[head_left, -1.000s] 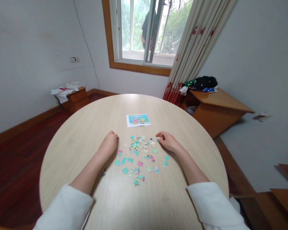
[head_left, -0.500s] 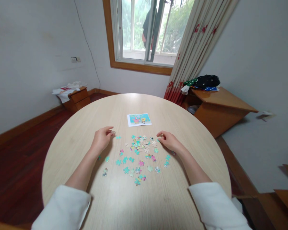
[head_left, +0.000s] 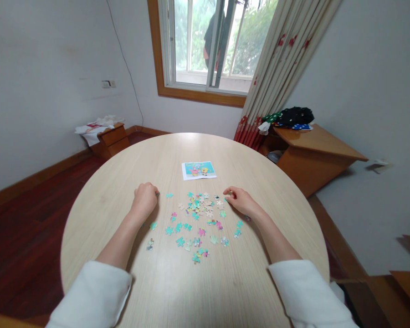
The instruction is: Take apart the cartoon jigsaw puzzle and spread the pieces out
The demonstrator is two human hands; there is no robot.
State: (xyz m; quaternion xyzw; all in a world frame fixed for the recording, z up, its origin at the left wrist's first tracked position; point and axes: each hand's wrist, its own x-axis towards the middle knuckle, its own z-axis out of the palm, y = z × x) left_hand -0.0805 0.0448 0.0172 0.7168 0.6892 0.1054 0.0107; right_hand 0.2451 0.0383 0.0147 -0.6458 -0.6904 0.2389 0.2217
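Note:
Several small jigsaw pieces (head_left: 198,214), mostly teal and pink, lie scattered on a round pale wooden table (head_left: 191,291). My left hand (head_left: 144,199) rests at the left edge of the scatter with its fingers curled closed; what they hold, if anything, is hidden. A single teal piece (head_left: 169,195) lies just right of it. My right hand (head_left: 238,199) sits at the right edge of the scatter, fingertips pinched together over a piece too small to name. A printed picture card (head_left: 198,170) lies flat beyond the pieces.
A wooden desk (head_left: 314,150) with dark clothes on it stands at the right by a curtain (head_left: 276,68). A low wooden cabinet (head_left: 109,139) stands at the left wall. Behind the window (head_left: 208,41) a person is partly visible outside.
My left hand moved left, away from the pile, opened briefly and has curled closed again. Pieces it had covered now show at the left. My right hand has barely moved.

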